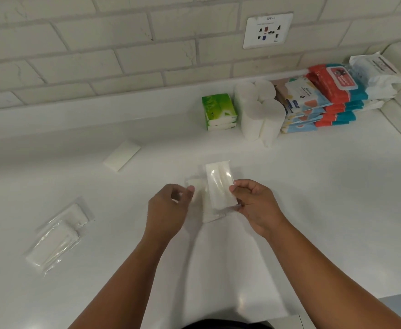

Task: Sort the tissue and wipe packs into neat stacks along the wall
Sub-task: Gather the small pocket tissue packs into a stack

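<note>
Clear-wrapped and white, the taller tissue pack [219,186] was pinched near its lower right edge by the right hand [256,205] above the counter [313,186]. The left hand [168,210] seemed, through blur, to pinch a smaller pack [194,186] just beside it. Green tissue packs [218,110] stood stacked by the wall.
</note>
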The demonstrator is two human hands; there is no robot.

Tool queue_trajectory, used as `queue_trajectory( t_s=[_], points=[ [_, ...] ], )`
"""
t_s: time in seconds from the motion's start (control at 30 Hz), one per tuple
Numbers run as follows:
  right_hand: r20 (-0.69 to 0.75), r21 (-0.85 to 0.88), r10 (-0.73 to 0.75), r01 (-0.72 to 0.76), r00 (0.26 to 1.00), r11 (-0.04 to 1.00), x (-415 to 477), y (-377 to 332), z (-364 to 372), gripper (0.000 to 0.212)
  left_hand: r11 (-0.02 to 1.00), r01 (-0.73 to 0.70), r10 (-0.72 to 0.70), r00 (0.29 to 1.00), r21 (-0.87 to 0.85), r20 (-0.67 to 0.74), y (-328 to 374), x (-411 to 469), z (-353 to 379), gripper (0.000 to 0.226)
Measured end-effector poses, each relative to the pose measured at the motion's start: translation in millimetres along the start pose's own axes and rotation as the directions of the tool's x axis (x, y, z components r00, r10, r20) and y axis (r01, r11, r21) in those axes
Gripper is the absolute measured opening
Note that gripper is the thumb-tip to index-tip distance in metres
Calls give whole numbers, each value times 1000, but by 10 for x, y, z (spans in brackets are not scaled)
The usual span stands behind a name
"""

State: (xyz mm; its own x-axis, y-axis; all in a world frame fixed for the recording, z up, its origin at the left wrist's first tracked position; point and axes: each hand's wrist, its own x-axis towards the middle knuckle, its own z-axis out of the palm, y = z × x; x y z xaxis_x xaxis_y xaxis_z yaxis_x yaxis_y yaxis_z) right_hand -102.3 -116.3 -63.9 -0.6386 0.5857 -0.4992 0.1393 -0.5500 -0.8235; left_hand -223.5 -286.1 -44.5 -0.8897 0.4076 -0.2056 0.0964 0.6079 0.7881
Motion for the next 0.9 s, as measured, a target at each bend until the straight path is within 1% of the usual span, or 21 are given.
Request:
queue_trajectory(
  t_s=[0.07,0.1,0.13,0.2,0.27,0.33,0.37,0.4,0.5,0.53,0.57,0.63,0.67,0.77,0.9],
  points=[
    [30,-81,-21,24,999,996,-38,19,124,11,994,2,14,989,-110,144,68,-14,12,26],
    [40,-129,-40,45,998,991,-60,27,181,9,992,5,19,982,-127,187,77,-15,29,29],
    [45,-182,-74,81,996,980,-70,40,221,7,992,2,23,980,-125,200,69,-9,44,34],
    [12,-336,-182,176,983,925,-66,67,251,5,992,20,4,982,-122,189,10,37,68,41],
    [-29,-490,-281,232,959,840,-50,96,231,9,990,63,-43,986,-123,161,-71,110,81,40],
    [-4,-553,-282,233,959,800,-67,117,220,22,991,96,-85,990,-93,114,-141,183,98,28],
    [18,-557,-253,220,967,801,-82,133,221,29,992,103,-97,991,-71,91,-161,202,112,25],
    [35,-547,-223,205,974,812,-93,153,221,34,993,107,-104,992,-46,70,-168,204,124,26],
    [79,-492,-143,163,987,855,-128,190,242,41,995,101,-101,994,6,38,-167,169,151,44],
    [84,-489,-111,139,990,861,-120,212,242,44,995,95,-95,994,2,45,-165,158,160,47],
    [99,-484,-84,122,992,866,-119,225,245,47,996,86,-86,995,-10,55,-173,150,172,42],
    [124,-500,-48,104,991,860,-111,266,250,49,998,53,-52,997,-16,57,-181,127,195,24],
    [130,-512,-38,100,991,853,-114,276,257,50,999,40,-39,998,-12,49,-184,120,202,20],
    [147,-518,-25,99,989,849,-137,289,302,51,1000,22,-23,998,16,63,-204,129,222,24],
    [157,-523,-11,92,988,847,-166,297,359,56,992,-34,22,994,120,106,-209,133,235,31]
  ],
)
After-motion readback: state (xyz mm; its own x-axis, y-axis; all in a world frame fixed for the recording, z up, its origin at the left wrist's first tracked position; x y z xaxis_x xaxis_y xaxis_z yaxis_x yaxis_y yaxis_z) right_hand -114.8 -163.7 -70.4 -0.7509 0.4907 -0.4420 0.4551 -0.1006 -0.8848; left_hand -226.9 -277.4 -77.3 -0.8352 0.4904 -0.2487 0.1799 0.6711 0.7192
